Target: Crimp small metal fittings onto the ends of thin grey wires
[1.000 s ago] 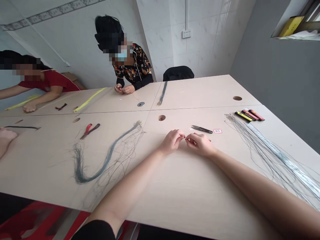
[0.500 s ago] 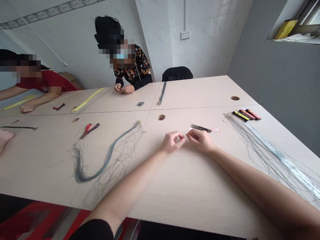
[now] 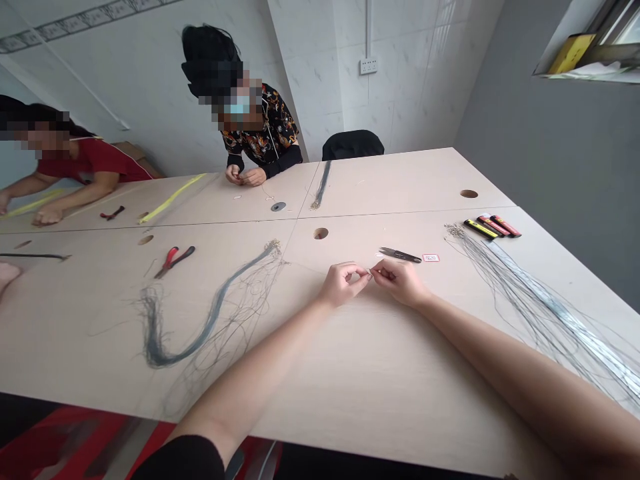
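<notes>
My left hand (image 3: 344, 283) and my right hand (image 3: 399, 280) meet fingertip to fingertip above the pale table (image 3: 350, 373). Each one is closed in a pinch; what lies between the fingertips is too small to make out. Just beyond my right hand lie black thread snips (image 3: 401, 255) and a small red-edged label (image 3: 431, 258). Left of my hands a bundle of grey-blue cords (image 3: 215, 313) curves over the table, with loose thin strands beside it. To the right, another bundle of grey cords (image 3: 500, 280) lies along a shiny clear strip (image 3: 560, 310).
Several lighters or cutters (image 3: 493, 227) sit at the right. Red-handled pliers (image 3: 173, 261) lie at the left, smaller ones (image 3: 113, 213) farther off. A person in a patterned shirt (image 3: 265, 130) and one in red (image 3: 95, 160) sit across the table. Round holes (image 3: 321, 233) pierce the tabletop.
The view has shifted slightly, so things on the left appear a little farther left. My hands keep the same pinched pose. The forearm of the person in red has moved a little.
</notes>
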Action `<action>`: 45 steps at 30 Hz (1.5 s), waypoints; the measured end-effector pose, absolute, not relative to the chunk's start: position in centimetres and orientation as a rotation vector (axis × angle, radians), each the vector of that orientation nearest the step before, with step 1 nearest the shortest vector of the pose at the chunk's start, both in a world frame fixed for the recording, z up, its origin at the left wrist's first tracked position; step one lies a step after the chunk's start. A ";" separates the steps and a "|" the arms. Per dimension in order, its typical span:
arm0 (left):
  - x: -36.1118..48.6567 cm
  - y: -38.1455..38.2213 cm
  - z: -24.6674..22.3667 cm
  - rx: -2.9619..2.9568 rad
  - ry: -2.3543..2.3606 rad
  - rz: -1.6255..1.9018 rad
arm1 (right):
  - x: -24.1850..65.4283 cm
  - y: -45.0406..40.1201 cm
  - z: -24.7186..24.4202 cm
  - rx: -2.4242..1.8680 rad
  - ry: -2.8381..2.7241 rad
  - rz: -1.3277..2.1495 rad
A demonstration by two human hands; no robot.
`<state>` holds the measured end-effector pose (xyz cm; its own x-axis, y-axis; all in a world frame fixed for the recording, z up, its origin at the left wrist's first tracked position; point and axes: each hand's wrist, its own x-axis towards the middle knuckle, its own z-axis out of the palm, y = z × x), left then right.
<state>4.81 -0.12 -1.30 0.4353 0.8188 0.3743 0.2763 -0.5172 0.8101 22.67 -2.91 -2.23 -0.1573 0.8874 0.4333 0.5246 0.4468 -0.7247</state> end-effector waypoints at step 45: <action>4.4 0.6 -2.1 1.776 0.962 0.958 | 22.4 -3.3 -2.1 -1.221 -1.842 0.475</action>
<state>4.40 0.58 -2.08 0.4040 0.8898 0.2121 0.2153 -0.3179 0.9234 22.38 -3.30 -2.13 -0.1591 0.8823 0.4430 0.5578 0.4505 -0.6971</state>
